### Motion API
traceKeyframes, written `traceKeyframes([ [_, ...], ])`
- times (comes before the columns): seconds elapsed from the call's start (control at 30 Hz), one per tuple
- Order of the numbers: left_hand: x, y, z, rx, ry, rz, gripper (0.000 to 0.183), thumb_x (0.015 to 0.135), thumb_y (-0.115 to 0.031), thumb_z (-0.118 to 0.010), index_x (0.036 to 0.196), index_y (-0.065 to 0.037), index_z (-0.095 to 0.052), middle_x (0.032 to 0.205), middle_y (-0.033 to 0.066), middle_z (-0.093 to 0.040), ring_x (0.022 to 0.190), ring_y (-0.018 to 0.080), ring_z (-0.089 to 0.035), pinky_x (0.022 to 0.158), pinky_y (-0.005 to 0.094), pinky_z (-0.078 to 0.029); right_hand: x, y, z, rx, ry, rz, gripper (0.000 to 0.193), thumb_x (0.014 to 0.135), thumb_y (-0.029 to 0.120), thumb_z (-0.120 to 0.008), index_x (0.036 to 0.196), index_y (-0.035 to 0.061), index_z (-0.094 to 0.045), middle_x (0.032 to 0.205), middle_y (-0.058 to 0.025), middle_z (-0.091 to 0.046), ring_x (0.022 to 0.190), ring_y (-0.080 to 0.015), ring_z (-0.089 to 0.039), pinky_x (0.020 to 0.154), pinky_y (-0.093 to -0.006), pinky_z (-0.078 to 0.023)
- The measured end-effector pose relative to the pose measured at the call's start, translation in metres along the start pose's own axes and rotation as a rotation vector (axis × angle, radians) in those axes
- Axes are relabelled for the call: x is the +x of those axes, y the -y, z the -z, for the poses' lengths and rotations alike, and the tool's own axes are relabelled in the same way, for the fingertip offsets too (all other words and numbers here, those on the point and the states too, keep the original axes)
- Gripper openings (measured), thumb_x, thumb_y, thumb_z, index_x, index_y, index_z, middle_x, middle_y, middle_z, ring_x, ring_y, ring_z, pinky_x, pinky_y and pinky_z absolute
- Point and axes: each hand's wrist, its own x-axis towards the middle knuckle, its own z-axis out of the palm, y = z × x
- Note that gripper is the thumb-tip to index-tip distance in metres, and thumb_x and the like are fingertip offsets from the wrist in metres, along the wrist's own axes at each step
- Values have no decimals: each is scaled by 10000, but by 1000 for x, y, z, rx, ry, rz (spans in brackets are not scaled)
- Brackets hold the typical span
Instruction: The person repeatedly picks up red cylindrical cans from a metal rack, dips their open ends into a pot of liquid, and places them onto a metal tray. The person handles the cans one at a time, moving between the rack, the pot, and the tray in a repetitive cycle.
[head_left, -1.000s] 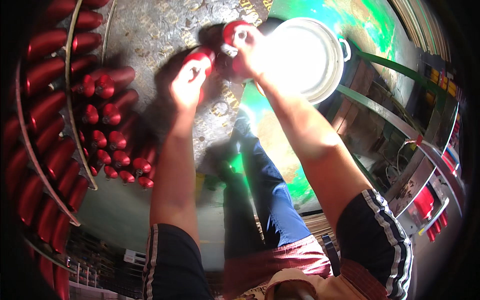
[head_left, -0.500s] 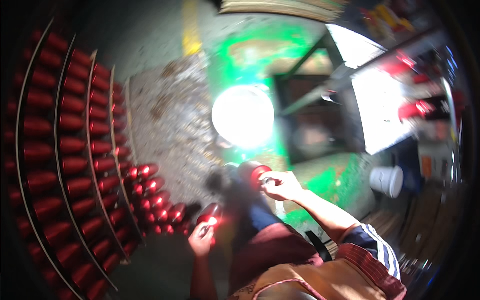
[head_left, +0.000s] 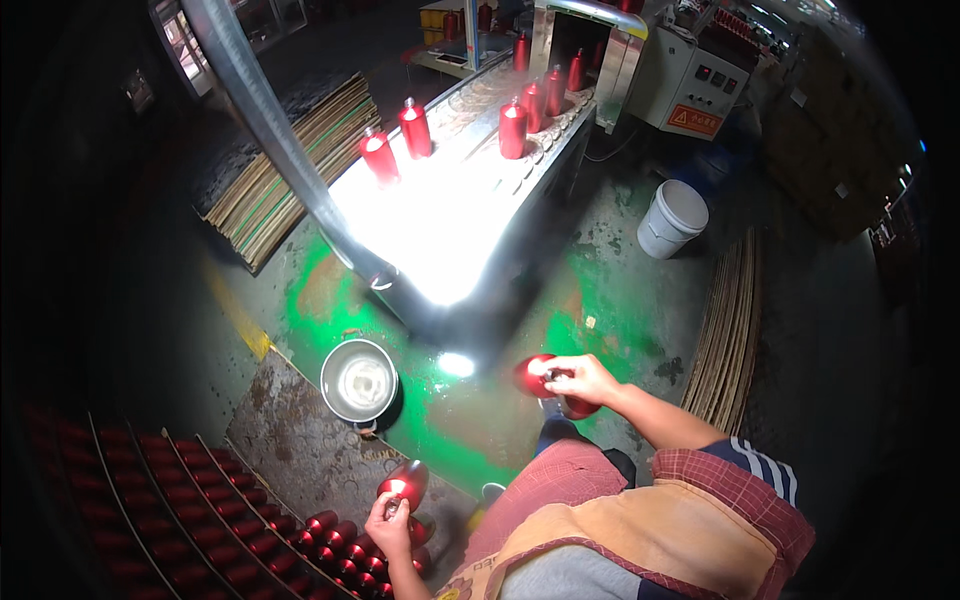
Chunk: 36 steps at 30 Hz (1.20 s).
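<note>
Dim all around me; table blown out white at its near corner, dark shadow beside it, glare spot on the floor; fisheye bowing, black rim.

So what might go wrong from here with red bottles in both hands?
The left hand and right hand grip red bottles near their necks, so one might slip. The grey pot sits on the floor, and a foot could catch it. The upright bottles on the bright table could topple if bumped.
</note>
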Motion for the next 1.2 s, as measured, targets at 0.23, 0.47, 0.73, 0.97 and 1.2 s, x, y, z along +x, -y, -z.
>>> traceKeyframes([
  [0.23,51,-122,-146,72,97,-128,196,805,31,-735,998,7,-708,845,-29,-637,731,47,-550,653,211,-451,-42,-43,170,-85,-195,-220,310,805,124,-777,1102,46,-734,851,-8,-695,776,-79,-608,697,-262,-509],
  [0.47,138,-272,-304,19,98,-245,234,848,-12,-715,1080,-16,-686,692,-31,-579,453,19,-416,398,197,-278,8,-52,308,108,-341,-239,235,816,2,-746,1046,25,-702,689,83,-535,538,-6,-422,475,-205,-322],
  [0.73,316,-355,-469,127,345,-462,292,843,-136,-742,1106,-18,-697,841,1,-652,623,52,-520,554,218,-418,146,31,385,189,-538,-31,254,863,-47,-695,1107,19,-672,718,40,-568,496,-7,-422,422,-197,-282],
  [0.97,389,-401,-545,143,560,-170,298,865,-110,-699,1158,-59,-687,652,-40,-547,486,41,-422,433,226,-322,262,177,425,78,-535,46,223,881,-39,-679,1101,-7,-664,682,44,-545,456,6,-376,411,-189,-244],
  [1.2,412,-423,-585,-213,376,-226,446,928,-83,-685,1356,-27,-574,560,-66,-451,441,20,-388,405,214,-298,444,289,492,-29,-292,202,221,863,-32,-702,1082,-10,-680,650,43,-541,455,3,-384,425,-195,-257],
])
